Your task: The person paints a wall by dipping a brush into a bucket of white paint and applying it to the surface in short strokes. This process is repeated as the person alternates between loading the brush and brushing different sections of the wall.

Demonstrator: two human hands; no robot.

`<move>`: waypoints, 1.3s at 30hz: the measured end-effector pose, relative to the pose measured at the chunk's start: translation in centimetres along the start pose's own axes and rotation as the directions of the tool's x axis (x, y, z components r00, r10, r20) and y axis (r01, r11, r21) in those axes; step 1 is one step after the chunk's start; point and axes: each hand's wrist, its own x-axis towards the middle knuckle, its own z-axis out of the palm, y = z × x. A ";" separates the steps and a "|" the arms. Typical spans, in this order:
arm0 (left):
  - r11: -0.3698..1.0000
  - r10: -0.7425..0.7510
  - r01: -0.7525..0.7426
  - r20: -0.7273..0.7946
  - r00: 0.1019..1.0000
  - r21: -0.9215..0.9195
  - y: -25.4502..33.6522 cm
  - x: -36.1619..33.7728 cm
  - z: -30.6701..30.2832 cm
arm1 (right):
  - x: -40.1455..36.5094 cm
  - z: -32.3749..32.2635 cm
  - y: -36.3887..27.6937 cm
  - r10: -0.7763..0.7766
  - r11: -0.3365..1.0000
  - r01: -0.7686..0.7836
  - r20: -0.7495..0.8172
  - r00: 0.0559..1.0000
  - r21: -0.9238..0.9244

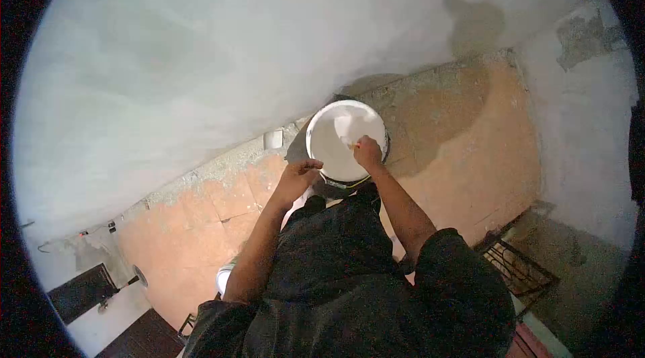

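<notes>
A round bucket (310, 131) with a white rim stands on the floor against the wall, in front of my legs. Inside it is a whitish, thick-looking mix (330, 150), with a brighter patch in the middle. My right hand (367, 153) is closed over the bucket's right side, around a small tool with a yellowish handle (353, 146). The tool's far end lies in or over the mix, and its kind cannot be made out. At the bucket's left edge, my left hand (299, 180) has its fingers bent over the rim, thumb close below them.
A grey-white plastered wall (201, 56) rises ahead. Orange floor tiles (470, 163) spread to both sides. A small white square piece (273, 140) sits at the wall's foot. Behind me are a white container (224, 279) at left and a dark metal frame (521, 271) at right.
</notes>
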 end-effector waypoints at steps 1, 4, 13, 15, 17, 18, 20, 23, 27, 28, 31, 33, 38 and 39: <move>1.000 0.005 -0.005 0.012 1.000 0.003 -0.1 0.0 -0.1 | 0.2 -0.2 -0.5 0.044 0.999 -0.044 -0.002 0.999 0.007; 1.000 -0.011 0.011 0.035 0.999 0.001 0.2 -0.3 -0.5 | 1.3 0.8 -0.4 0.036 0.998 -0.033 -0.060 0.998 0.060; 0.994 -0.026 0.016 0.087 0.996 0.109 0.2 -1.0 -0.6 | 3.7 2.7 1.0 0.143 0.990 -0.143 0.025 0.989 -0.003; 0.993 -0.024 0.014 0.086 0.996 0.113 0.0 -1.2 -0.5 | 3.5 3.1 1.2 0.123 0.992 -0.123 0.002 0.992 -0.012; 0.993 -0.022 0.012 0.085 0.996 0.117 0.0 -1.4 -0.4 | 3.4 3.3 1.5 0.104 0.994 -0.104 -0.021 0.994 -0.021; 0.994 -0.046 0.038 0.076 0.996 0.102 0.3 -1.5 -0.4 | 3.5 3.5 1.7 0.080 0.996 -0.080 -0.004 0.997 -0.026; 0.994 -0.069 0.064 0.065 0.995 0.089 0.5 -1.6 -0.4 | 3.7 4.3 2.0 0.054 0.998 -0.053 0.013 0.998 -0.027; 0.996 -0.025 0.021 0.052 0.998 0.084 0.6 -1.6 -0.3 | 4.1 6.2 3.0 0.044 0.997 -0.048 -0.065 0.997 -0.058; 0.999 -0.019 0.015 0.071 0.997 0.049 0.9 -1.6 0.0 | 3.5 4.4 1.5 0.150 0.987 -0.145 0.088 0.985 -0.065; 0.999 -0.014 0.011 0.079 0.997 0.042 0.5 -1.7 0.0 | 3.5 4.5 1.6 0.132 0.990 -0.128 0.085 0.988 -0.056; 0.994 0.052 -0.062 0.106 0.993 0.094 -0.3 -1.2 -0.1 | 4.2 4.6 2.4 0.127 0.992 -0.127 0.029 0.992 0.008; 0.992 -0.015 0.000 0.119 0.993 0.123 -0.4 -1.0 -0.4 | 4.6 3.3 2.8 0.170 0.964 -0.212 0.242 0.955 0.160; 0.996 -0.041 0.028 0.152 0.988 0.086 0.9 0.2 -0.9 | 1.8 -0.1 3.7 0.271 0.554 -0.553 0.494 0.826 0.622; 0.997 -0.038 0.027 0.169 0.985 0.069 1.0 0.6 -1.1 | 1.4 -0.8 3.7 0.278 0.545 -0.552 0.485 0.829 0.631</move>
